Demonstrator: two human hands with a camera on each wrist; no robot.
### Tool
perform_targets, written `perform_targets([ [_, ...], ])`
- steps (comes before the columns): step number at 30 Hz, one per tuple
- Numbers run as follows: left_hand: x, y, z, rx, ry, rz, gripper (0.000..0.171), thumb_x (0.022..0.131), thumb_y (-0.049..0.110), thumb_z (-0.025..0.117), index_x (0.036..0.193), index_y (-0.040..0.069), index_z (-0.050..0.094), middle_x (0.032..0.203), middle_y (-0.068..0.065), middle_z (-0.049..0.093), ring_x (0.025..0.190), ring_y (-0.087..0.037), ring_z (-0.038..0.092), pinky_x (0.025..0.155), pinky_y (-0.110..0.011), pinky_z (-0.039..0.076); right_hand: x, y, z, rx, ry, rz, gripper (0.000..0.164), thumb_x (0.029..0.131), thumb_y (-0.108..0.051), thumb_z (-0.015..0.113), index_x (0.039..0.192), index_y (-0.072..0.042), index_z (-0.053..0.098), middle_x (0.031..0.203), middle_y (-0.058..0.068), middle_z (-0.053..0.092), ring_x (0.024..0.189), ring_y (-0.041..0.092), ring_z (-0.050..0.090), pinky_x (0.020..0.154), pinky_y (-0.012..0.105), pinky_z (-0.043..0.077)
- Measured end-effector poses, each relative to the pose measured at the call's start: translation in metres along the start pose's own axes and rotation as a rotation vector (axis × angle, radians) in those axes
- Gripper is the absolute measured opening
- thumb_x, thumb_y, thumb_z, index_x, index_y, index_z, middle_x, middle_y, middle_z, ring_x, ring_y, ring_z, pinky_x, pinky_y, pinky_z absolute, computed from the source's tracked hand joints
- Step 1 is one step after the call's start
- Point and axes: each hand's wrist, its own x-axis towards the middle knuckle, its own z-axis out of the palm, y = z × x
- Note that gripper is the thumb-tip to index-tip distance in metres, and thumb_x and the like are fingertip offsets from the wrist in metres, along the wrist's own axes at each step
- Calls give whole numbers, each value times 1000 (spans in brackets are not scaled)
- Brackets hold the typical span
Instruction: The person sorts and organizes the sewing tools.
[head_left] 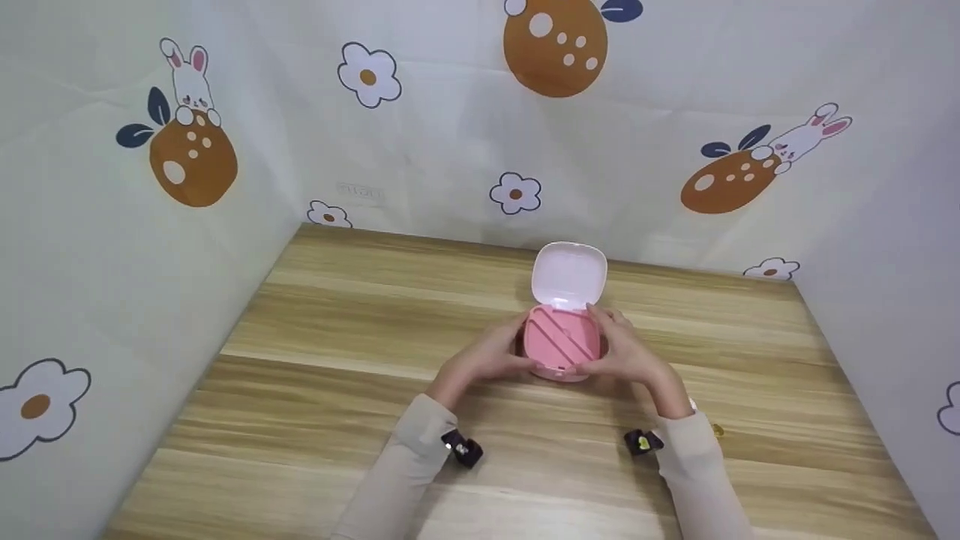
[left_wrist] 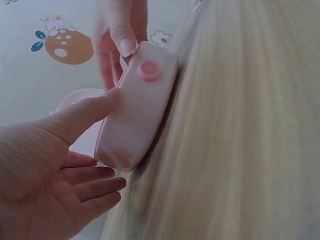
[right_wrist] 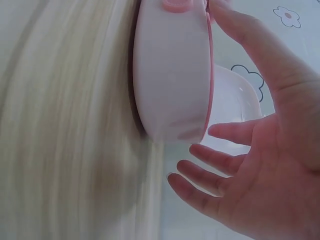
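From here, left hand (head_left: 487,356) and right hand (head_left: 630,358) flank the pink box (head_left: 562,337) on the counter (head_left: 360,315), fingers loosely extended, touching it. Steadying it seems underway; next calls for balanced pressure.

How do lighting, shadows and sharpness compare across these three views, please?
Head: a pale sheen on the near table, flower prints fairly crisp; left wrist: soft, streaky wood grain, a dark shadow along the underside of the pink box; right wrist: similarly soft grain, shadow beside the box.
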Motion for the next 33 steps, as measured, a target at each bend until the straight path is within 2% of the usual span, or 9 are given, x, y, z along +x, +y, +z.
perform_targets([
  [5,-1,0,-1,-1,5,-11,94,90,19,84,166,4,30,161,-18,48,149,-33,46,127,-44,35,-5,1,-8,9,41,18,103,78,-18,93,159,9,36,159,42,33,149,65,23,121,77,22],
  [8,-1,0,-1,22,2,-9,94,90,21,84,166,5,30,161,-17,49,148,-32,47,127,-43,35,-11,2,-12,10,82,-4,96,80,-16,91,157,8,40,156,40,41,144,64,34,117,76,31],
  [13,-1,0,1,53,5,-7,91,93,25,82,165,4,30,161,-18,48,149,-32,47,127,-43,33,-22,7,-16,32,157,-49,83,84,-10,89,154,6,47,147,37,52,126,59,53,104,72,49],
  [20,-3,3,3,88,26,-30,89,96,31,79,165,2,31,160,-19,50,148,-33,48,127,-44,35,-38,11,-24,95,225,-10,68,90,-8,83,149,7,53,145,34,56,126,56,57,101,71,51],
  [29,-6,6,2,94,21,-31,86,99,31,76,164,-1,31,160,-21,49,148,-34,47,127,-43,35,-66,24,-35,149,256,41,59,94,-6,78,147,6,56,142,31,60,125,50,60,103,65,53],
  [33,-6,6,3,102,21,-39,85,99,32,76,164,1,31,160,-19,49,148,-33,47,126,-43,36,-79,32,-41,152,256,76,58,97,-8,76,148,6,55,143,30,60,126,47,60,102,51,57],
])
